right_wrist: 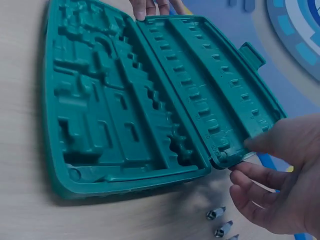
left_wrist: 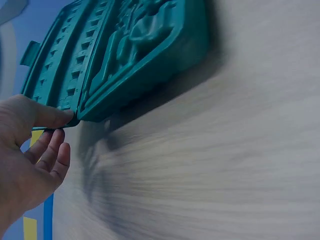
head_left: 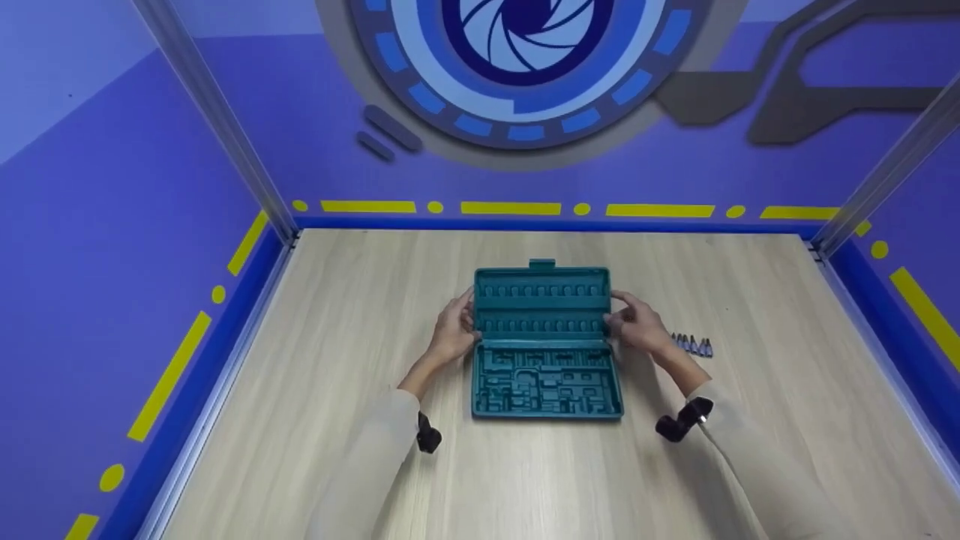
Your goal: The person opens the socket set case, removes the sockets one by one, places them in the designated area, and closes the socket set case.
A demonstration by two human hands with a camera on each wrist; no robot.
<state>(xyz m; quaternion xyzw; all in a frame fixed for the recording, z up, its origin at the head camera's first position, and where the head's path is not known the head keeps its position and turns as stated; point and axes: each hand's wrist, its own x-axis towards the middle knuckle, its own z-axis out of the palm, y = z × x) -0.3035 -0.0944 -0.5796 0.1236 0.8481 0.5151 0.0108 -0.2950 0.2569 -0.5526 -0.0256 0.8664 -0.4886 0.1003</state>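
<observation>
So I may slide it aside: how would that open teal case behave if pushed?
The teal case looks like stiff moulded plastic and its slots look empty, so it is probably light and slides easily on the wooden table. The raised lid may swing on its hinge.

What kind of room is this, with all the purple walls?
Probably a recording booth or demo station, not a home. A plain wooden table sits boxed in by purple walls with yellow dashes and a big camera-shutter emblem. Metal frame posts stand at the corners, and only an open teal tool case is being handled.
</observation>
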